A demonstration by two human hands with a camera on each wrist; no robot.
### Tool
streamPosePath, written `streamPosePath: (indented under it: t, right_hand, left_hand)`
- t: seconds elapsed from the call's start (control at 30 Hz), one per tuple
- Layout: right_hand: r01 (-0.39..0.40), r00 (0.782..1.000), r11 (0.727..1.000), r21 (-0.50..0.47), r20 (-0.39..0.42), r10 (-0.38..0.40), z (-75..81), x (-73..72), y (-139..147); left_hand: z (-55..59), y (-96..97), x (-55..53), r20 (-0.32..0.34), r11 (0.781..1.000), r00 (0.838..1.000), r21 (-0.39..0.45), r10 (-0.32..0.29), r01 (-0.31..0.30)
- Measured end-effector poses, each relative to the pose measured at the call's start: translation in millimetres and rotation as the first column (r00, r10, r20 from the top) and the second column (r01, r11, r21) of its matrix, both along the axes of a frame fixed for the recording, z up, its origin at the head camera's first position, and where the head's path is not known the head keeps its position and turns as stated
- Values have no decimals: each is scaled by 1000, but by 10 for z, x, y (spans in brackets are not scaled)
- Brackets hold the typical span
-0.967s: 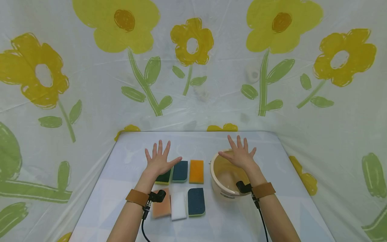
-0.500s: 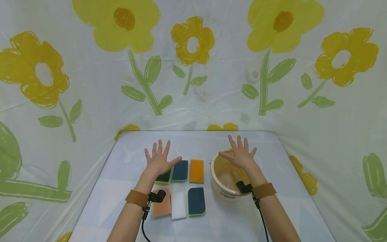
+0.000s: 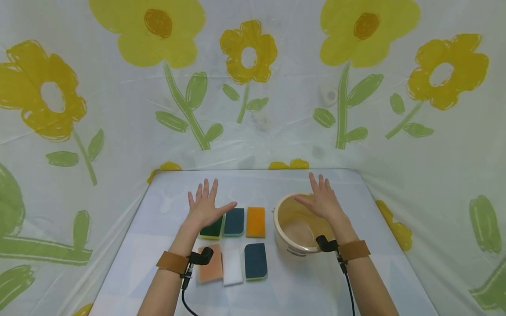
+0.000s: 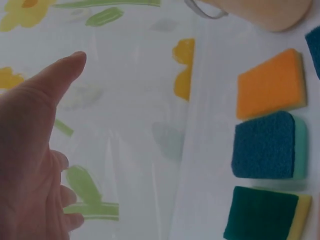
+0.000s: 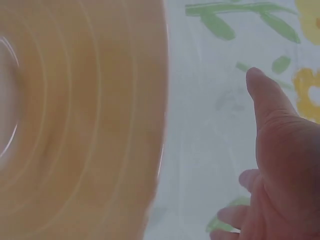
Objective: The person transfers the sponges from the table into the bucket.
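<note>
My left hand (image 3: 205, 211) is held up with fingers spread and nothing in it, at the far left of a group of sponges. Its thumb points toward the blue sponge (image 3: 234, 222), beside a dark green and yellow sponge (image 4: 265, 212) and an orange sponge (image 3: 256, 222). Nearer lie a peach sponge (image 3: 211, 265), a white sponge (image 3: 232, 267) and a dark blue sponge (image 3: 255, 261). My right hand (image 3: 326, 204), also spread and holding nothing, overlaps the far right rim of a cream bucket (image 3: 290, 242) in the head view. The bucket's ringed inner wall (image 5: 85, 120) fills the right wrist view's left side.
A pale table (image 3: 276, 298) carries everything. Flower-printed sheeting (image 3: 253, 140) rises behind it and along both sides. Brown wrist straps (image 3: 173, 262) hold small black cameras with cables. The bucket's metal handle (image 4: 207, 11) shows in the left wrist view.
My right hand has shifted right, uncovering more of the bucket's inside. The left hand has moved slightly left and its fingers have drawn a little closer together. Sponges and bucket stay put.
</note>
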State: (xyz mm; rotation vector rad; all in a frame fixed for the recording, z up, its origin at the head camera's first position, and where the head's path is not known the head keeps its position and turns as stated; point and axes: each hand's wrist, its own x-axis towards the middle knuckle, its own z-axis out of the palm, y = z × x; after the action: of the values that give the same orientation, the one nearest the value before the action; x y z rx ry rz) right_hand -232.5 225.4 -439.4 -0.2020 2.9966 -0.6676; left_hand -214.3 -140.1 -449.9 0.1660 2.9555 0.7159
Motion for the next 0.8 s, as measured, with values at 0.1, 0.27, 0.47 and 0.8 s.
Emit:
streamPosePath:
  t: [0.1, 0.27, 0.47, 0.8]
  right_hand:
    - [13, 999, 997, -71, 32, -11, 22, 36, 102]
    - [38, 997, 994, -100, 65, -32, 40, 91, 263]
    - [81, 993, 991, -102, 93, -72, 16, 152, 403]
    - [141, 978, 989, -51, 159, -131, -79, 289, 597]
  left_hand:
    - [44, -37, 37, 12, 995, 1000, 98, 4, -5]
    - [103, -132, 112, 99, 965, 995, 258, 20, -45]
    - [88, -270, 190, 166, 941, 984, 319, 59, -110]
    - [-68, -460, 350, 287, 909, 953, 363, 100, -205]
